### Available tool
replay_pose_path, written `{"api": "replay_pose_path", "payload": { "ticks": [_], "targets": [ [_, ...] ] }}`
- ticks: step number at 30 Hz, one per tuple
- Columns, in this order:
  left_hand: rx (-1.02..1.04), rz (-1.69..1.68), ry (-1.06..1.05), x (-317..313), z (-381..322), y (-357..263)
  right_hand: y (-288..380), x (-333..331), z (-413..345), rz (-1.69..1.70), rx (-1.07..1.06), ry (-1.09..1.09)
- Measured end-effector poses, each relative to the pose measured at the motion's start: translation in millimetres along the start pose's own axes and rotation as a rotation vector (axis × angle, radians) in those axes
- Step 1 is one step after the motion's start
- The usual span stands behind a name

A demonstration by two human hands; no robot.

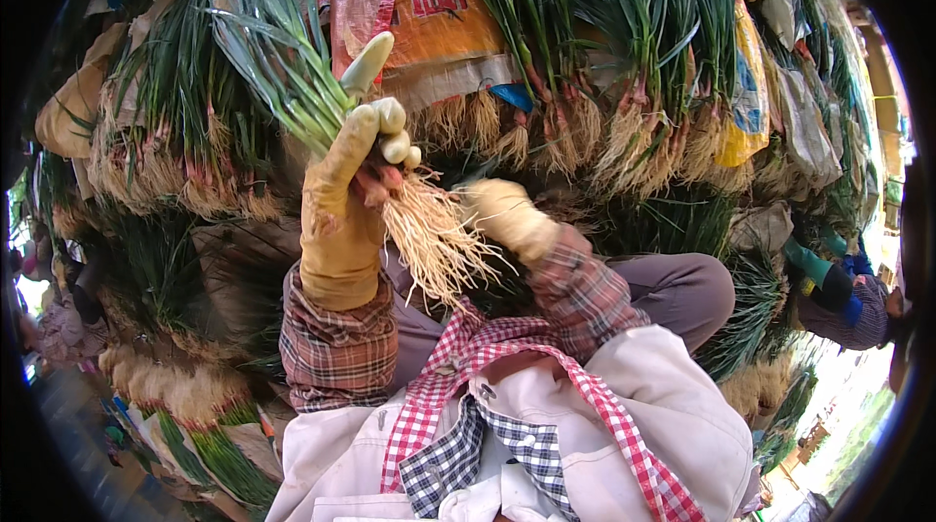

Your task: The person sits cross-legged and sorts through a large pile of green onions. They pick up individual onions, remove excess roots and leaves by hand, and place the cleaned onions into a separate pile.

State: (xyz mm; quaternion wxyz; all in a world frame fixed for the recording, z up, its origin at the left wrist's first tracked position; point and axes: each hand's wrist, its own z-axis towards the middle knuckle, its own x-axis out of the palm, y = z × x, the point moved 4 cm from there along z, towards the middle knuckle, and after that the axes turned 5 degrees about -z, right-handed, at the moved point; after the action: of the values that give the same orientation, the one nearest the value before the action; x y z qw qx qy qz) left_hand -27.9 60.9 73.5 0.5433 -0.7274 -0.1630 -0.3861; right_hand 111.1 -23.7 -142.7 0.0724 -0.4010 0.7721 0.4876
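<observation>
My left hand [351, 178], in a stained yellow work glove, grips a small bunch of spring onions around the lower stems. Their green leaves [292, 76] fan out up and to the left. Below the fingers show reddish bulbs [379, 184] and a tuft of long pale roots [439, 237] hanging down to the right. My right hand [508, 218], also gloved, is blurred beside the root tips. Its fingers look curled, but I cannot tell whether they hold any roots.
Thick rows of bundled spring onions [636, 32] lie ahead, roots toward me. Woven plastic sacks [446, 17] lie among them. More bundles [212, 441] lie behind on the left. Another person [841, 303] is at the right edge. My folded knee [680, 295] sticks out right.
</observation>
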Motion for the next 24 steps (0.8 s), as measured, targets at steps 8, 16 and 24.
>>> {"api": "replay_pose_path", "payload": {
  "ticks": [8, 16, 24],
  "targets": [
    [-0.055, -0.055, 0.069, 7, 2, 7, 41, -151, -16, -0.684, 0.021, -0.985],
    [0.035, -0.171, 0.16, 7, 4, -1, 48, -85, -96, -0.529, -0.073, -0.191],
    [0.024, -0.076, 0.157, 12, 3, 2, 14, -161, -50, -0.705, 0.327, -0.665]
  ]
}}
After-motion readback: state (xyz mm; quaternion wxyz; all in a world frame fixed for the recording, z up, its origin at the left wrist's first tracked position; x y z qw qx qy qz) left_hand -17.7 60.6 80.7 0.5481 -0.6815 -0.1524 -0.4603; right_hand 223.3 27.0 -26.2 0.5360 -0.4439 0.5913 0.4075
